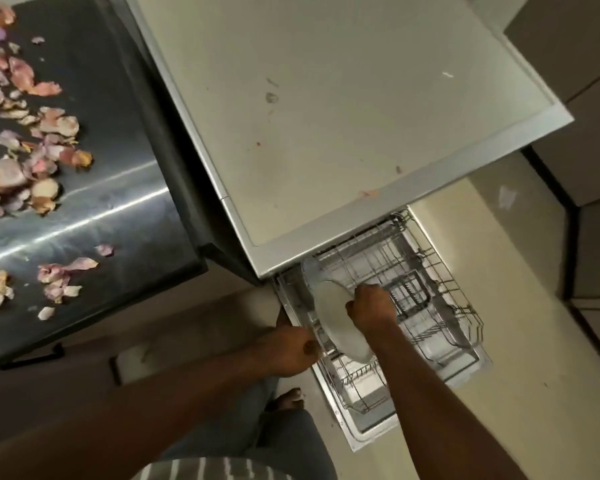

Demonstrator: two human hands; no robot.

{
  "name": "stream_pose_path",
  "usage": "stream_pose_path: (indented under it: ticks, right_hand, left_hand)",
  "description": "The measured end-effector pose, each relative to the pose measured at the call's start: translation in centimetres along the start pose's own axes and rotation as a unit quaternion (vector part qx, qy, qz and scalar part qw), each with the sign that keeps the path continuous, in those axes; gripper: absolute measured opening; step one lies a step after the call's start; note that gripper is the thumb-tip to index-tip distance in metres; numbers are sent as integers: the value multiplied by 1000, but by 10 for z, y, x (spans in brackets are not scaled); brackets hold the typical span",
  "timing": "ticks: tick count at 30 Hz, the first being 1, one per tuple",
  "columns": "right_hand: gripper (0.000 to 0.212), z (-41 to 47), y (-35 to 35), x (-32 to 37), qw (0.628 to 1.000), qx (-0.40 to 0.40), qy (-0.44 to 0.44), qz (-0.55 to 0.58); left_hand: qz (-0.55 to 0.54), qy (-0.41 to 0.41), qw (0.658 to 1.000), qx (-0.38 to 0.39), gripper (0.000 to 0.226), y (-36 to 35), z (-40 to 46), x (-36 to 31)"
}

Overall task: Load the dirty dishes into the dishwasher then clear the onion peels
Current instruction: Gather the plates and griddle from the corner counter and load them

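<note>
White plate, gripped by right hand, enters the rack; left hand grips its edge; onion peels remain uncleared.

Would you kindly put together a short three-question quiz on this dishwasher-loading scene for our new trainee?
1. True or false: the right hand holds the white plate over the lower rack.
2. Where do the onion peels lie? A) on the steel counter B) in the rack C) on the floor
3. Fill in: the left hand grips the rack's ____ edge.

Key: 1 true; 2 A; 3 near (front).
</note>
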State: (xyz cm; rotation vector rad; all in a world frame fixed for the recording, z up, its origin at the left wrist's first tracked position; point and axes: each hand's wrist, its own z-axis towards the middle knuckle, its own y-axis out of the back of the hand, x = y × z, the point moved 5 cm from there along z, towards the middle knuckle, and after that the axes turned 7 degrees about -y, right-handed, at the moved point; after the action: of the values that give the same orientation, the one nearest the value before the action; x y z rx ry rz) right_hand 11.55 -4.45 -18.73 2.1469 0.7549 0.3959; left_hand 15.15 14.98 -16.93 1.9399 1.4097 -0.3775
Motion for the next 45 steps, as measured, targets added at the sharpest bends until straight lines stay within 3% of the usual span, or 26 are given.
stream_pose_path:
  ticks: [3, 5, 8, 11, 14, 18, 23, 30, 36, 39, 43, 45]
  right_hand:
    - [34, 42, 15, 3, 1000, -6, 6, -18]
    - [38, 61, 27, 4, 999, -10, 23, -37]
    - [42, 82, 46, 2, 999, -13, 14, -38]
    - [30, 98, 62, -3, 999, -47, -8, -12]
    - [23, 105, 58, 2, 996, -94, 1, -2]
    - [25, 107, 17, 11, 996, -72, 36, 31]
    - [27, 114, -23, 5, 996, -27, -5, 89]
    - [27, 134, -34, 19, 998, -38, -2, 50]
    - [36, 132, -78, 23, 994, 83, -5, 69]
    - [41, 122, -98, 24, 983, 147, -50, 98]
    - [73, 114, -127, 24, 973, 199, -35, 113]
    - [71, 109, -127, 21, 973, 195, -29, 117]
  left_hand:
    - [16, 36, 999, 15, 35, -8, 10, 36]
    - [22, 41, 999, 16, 49, -11, 12, 46]
    - [56, 54, 997, 10, 30, 2, 4, 31]
    - [52, 28, 998, 6, 8, 5, 9, 21]
    - [43, -12, 999, -20, 21, 3, 20, 18]
    - [131, -71, 989, -14, 27, 6, 23, -4]
    - [259, -111, 959, 1, 32, 12, 20, -27]
    - [253, -136, 956, -62, 23, 31, 19, -37]
    - [219, -128, 965, -61, 32, 23, 7, -28]
    - [197, -111, 972, -55, 35, 22, -1, -30]
    - [183, -98, 976, -58, 35, 27, -12, -36]
    - [186, -92, 977, -51, 34, 29, -17, -36]
